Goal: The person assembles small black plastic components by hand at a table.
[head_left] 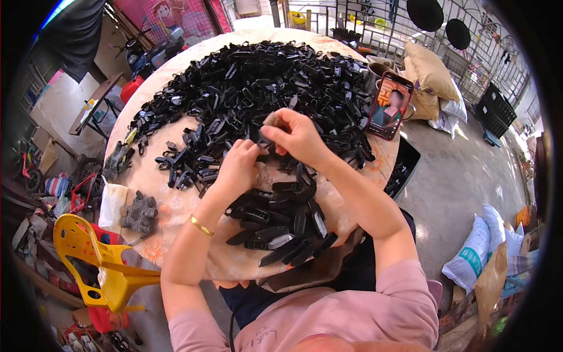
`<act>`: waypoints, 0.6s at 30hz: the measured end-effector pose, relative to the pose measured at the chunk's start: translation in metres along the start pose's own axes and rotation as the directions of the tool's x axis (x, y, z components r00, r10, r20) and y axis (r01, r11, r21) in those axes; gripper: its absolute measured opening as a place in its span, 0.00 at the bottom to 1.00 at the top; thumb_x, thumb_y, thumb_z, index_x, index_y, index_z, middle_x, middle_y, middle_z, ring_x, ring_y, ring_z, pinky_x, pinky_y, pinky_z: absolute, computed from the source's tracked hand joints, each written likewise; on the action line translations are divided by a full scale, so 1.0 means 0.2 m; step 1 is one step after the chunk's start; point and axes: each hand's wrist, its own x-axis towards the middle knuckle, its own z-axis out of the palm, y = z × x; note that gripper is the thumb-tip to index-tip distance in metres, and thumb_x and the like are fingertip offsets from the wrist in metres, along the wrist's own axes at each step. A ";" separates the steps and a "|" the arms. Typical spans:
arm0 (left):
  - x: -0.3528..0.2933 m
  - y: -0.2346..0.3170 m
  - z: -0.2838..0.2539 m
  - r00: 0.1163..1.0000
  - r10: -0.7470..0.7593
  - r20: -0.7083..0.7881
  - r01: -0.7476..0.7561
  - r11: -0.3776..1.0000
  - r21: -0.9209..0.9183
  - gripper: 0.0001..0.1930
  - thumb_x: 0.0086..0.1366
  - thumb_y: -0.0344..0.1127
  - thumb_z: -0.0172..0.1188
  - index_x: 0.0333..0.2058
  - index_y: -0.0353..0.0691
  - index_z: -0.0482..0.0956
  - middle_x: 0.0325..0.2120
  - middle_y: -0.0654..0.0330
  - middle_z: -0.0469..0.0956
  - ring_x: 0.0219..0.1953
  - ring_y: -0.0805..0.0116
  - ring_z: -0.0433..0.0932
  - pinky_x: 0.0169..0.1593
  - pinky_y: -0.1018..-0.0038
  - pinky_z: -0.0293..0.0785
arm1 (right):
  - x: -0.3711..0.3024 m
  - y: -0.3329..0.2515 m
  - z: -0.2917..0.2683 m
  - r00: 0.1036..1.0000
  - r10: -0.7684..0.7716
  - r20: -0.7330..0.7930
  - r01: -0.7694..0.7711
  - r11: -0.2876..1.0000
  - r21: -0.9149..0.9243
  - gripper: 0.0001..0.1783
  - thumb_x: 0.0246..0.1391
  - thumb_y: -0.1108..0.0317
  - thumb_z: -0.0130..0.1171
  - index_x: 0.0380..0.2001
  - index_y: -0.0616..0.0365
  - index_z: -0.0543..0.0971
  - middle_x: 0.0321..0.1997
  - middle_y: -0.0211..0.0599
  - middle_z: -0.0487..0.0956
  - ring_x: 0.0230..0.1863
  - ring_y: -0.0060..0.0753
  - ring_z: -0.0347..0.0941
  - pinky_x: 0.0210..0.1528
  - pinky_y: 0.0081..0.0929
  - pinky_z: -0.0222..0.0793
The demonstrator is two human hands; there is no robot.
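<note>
Over the middle of a round table with a pale floral cloth (176, 208), my two hands work close together. My left hand (237, 167), below a gold bangle, is closed with its fingertips pinched; what they hold is too small to make out. Just right of it and slightly farther off, my right hand (296, 138) is closed too, thumb against fingers, and its contents are hidden. A large heap of small black plastic parts (258, 82) spreads beyond both hands. Nearer to me, below the hands, lies a group of longer black pieces (287, 229).
A phone (385, 107) stands tilted against a metal container at the table's right. Dark gloves (139, 212) lie at the left edge. A yellow plastic chair (94, 264) stands left, a black crate (403, 167) right. Full sacks (431, 70) sit on the floor beyond.
</note>
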 end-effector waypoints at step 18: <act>-0.12 0.03 -0.21 0.945 -0.270 0.183 0.137 -0.182 -0.974 0.18 0.58 0.23 0.55 0.48 0.30 0.68 0.40 0.56 0.75 0.42 0.65 0.76 0.49 0.71 0.73 | -0.06 0.00 0.11 0.999 -0.002 0.050 0.002 1.000 0.012 0.08 0.50 0.73 0.59 0.34 0.64 0.78 0.27 0.27 0.76 0.25 0.12 0.69 0.28 0.12 0.68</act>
